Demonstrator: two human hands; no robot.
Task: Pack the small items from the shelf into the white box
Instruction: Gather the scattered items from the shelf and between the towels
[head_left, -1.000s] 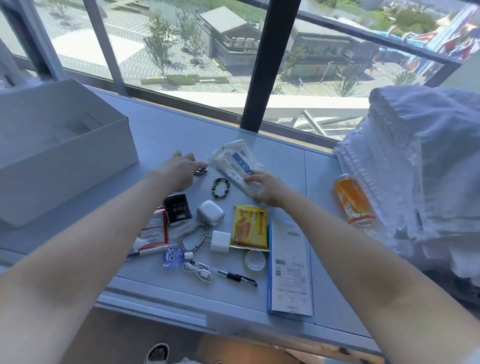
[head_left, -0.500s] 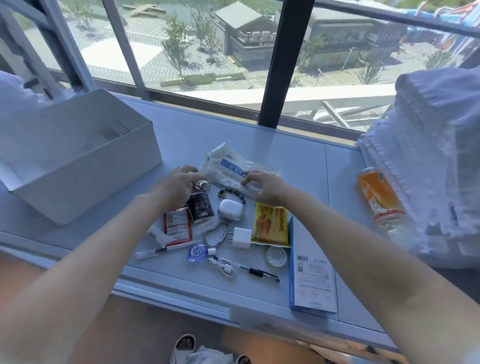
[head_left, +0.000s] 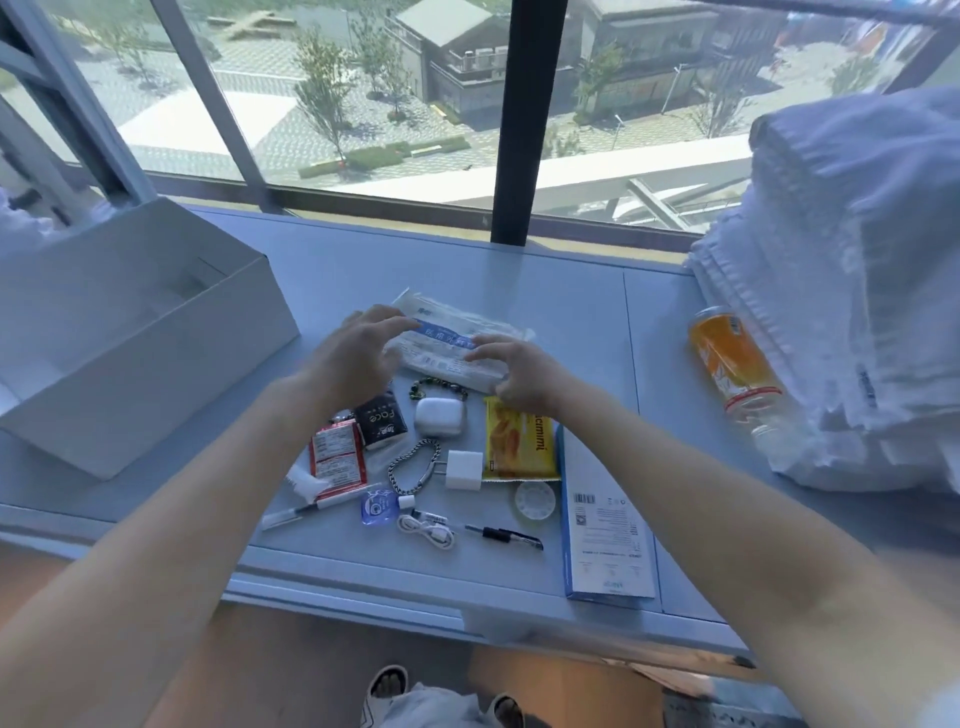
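Note:
The white box (head_left: 171, 384) stands open on the left of the grey shelf (head_left: 545, 291). A clear plastic packet with a blue label (head_left: 457, 340) lies at the back of the items. My left hand (head_left: 358, 358) is spread over its left end, fingers apart. My right hand (head_left: 519, 371) has its fingers on the packet's right part, thumb at its near edge. In front lie a bead bracelet (head_left: 439, 387), white earbud case (head_left: 439, 415), black sachet (head_left: 379, 418), red sachet (head_left: 337, 457), yellow snack pack (head_left: 519, 441), chain bracelet (head_left: 413, 467) and white charger (head_left: 464, 469).
Near the front edge lie a small blue bottle (head_left: 379, 506), a coiled cable (head_left: 426, 530), a black pen (head_left: 504, 534), a tape roll (head_left: 535, 501) and a flat blue-white carton (head_left: 605, 525). An orange bottle (head_left: 737, 374) leans against piled white cloth (head_left: 857, 260) on the right.
My left hand has moved right from a small metal item onto the packet's left end. My right hand has slid up the packet. The view has shifted, so the box shows more.

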